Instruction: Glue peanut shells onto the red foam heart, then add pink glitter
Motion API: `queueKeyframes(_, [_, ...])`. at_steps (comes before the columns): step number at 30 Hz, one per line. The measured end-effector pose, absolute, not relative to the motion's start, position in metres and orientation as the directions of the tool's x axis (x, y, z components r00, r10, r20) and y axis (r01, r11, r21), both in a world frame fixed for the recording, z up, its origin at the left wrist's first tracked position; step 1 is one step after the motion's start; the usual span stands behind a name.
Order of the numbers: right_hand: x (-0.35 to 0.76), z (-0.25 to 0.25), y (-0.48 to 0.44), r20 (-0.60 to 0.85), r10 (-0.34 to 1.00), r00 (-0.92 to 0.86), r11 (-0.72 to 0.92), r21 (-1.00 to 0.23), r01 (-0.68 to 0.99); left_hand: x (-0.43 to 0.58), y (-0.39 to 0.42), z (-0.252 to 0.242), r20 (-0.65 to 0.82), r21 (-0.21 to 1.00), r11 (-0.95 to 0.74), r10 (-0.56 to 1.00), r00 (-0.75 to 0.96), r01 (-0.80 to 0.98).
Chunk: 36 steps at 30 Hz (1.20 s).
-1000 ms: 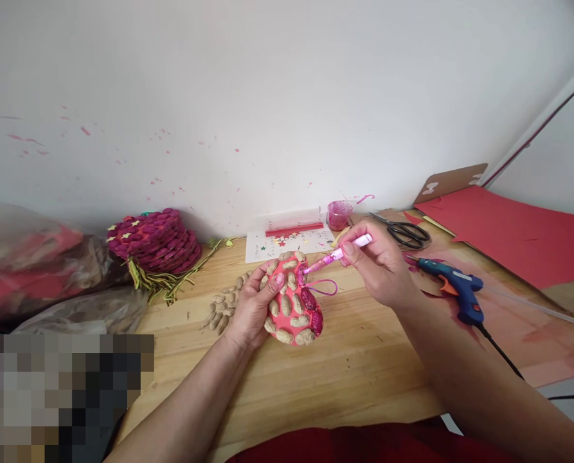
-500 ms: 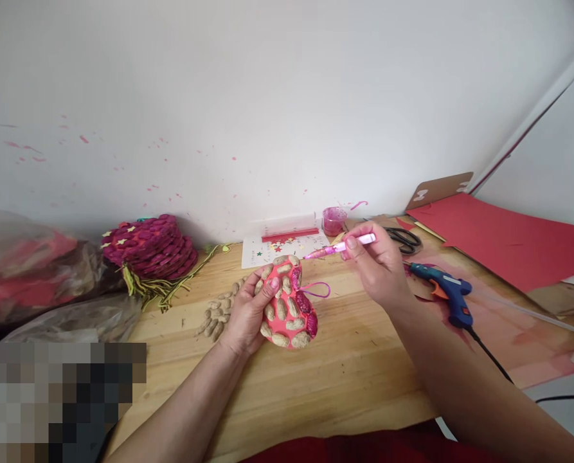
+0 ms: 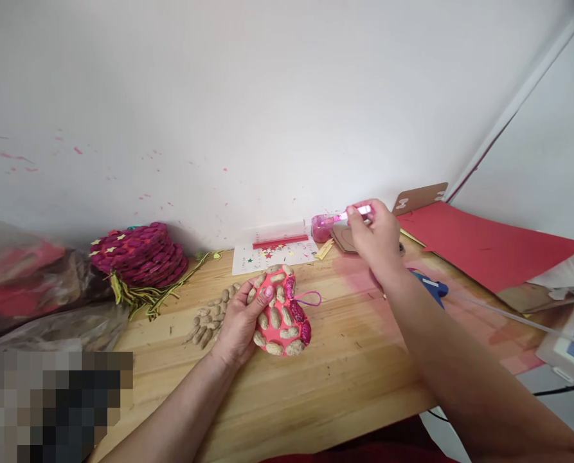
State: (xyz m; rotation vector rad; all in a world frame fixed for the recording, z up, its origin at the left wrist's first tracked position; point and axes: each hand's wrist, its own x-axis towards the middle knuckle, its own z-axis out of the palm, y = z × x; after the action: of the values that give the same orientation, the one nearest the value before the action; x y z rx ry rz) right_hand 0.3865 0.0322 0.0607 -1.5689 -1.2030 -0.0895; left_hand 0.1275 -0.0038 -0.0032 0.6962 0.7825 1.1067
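Note:
My left hand (image 3: 242, 321) grips a red cutout covered in peanuts (image 3: 283, 312), thumb on its face. Along the cutout's right edge several peanuts are painted magenta, and a purple cord loop (image 3: 308, 298) sticks out there. My right hand (image 3: 376, 235) pinches the white handle of a paintbrush (image 3: 357, 213). The brush's pink-stained tip points left, at the mouth of a small clear cup of pink paint (image 3: 322, 228); whether it touches the paint I cannot tell. Loose unpainted peanuts (image 3: 207, 323) lie on the table just left of the cutout.
A stack of magenta peanut pieces (image 3: 139, 254) with yellow-green tassels stands at left, beside plastic bags (image 3: 36, 276). White paper (image 3: 243, 260) with small stars lies at the back. At right are a blue glue gun (image 3: 434, 287), partly behind my forearm, and red sheets (image 3: 489, 241).
My right hand has carried the paintbrush away from the cutout, back to the paint cup. My left hand keeps hold of the cutout. The view has shifted slightly.

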Motion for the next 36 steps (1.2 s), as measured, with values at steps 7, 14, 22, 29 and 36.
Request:
queueKeyframes(7, [0.405, 0.066, 0.105, 0.406, 0.815, 0.413, -0.222, -0.441, 0.870, 0.128, -0.005, -0.006, -0.212, 0.832, 0.315, 0.941, 0.262, -0.456])
queueKeyframes(14, [0.400, 0.049, 0.134, 0.304, 0.869, 0.390, -0.282, -0.344, 0.896, 0.126, -0.004, -0.004, -0.209, 0.839, 0.306, 0.945, 0.252, -0.451])
queueKeyframes(22, [0.398, 0.048, 0.135, 0.284, 0.874, 0.395, -0.286, -0.356, 0.890, 0.126, -0.002, -0.006, -0.194, 0.845, 0.290, 0.949, 0.248, -0.450])
queueKeyframes(29, [0.402, 0.049, 0.131, 0.330, 0.862, 0.385, -0.244, -0.397, 0.885, 0.126, -0.001, -0.007, -0.209, 0.819, 0.293, 0.953, 0.219, -0.494])
queueKeyframes(36, [0.405, 0.050, 0.117, 0.376, 0.817, 0.437, -0.191, -0.538, 0.821, 0.125, 0.001, -0.007, -0.175, 0.814, 0.270, 0.958, 0.227, -0.515])
